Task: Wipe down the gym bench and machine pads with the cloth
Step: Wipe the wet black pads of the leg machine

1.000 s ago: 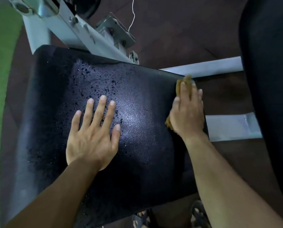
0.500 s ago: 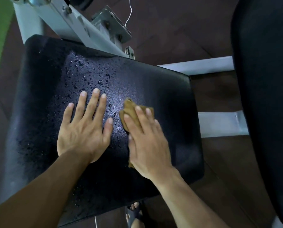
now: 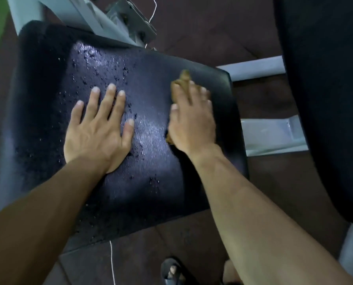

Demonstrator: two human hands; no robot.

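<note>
A black padded seat (image 3: 146,177) fills the middle of the view, wet with droplets on its left and far parts. My left hand (image 3: 97,130) lies flat on the pad with its fingers spread and holds nothing. My right hand (image 3: 192,122) presses a brown cloth (image 3: 182,80) onto the right part of the pad. Most of the cloth is hidden under the palm; a tip sticks out past the fingers and a bit shows at the wrist side.
A second black pad (image 3: 325,99) stands tall along the right edge. Grey metal frame parts (image 3: 259,67) run behind and to the right of the seat. A thin white cord (image 3: 112,262) hangs below. My sandalled foot (image 3: 172,271) rests on the dark floor.
My right hand slid the cloth from the pad's right edge to the middle beside my left hand, then back to the right. My left hand stayed flat in place.
</note>
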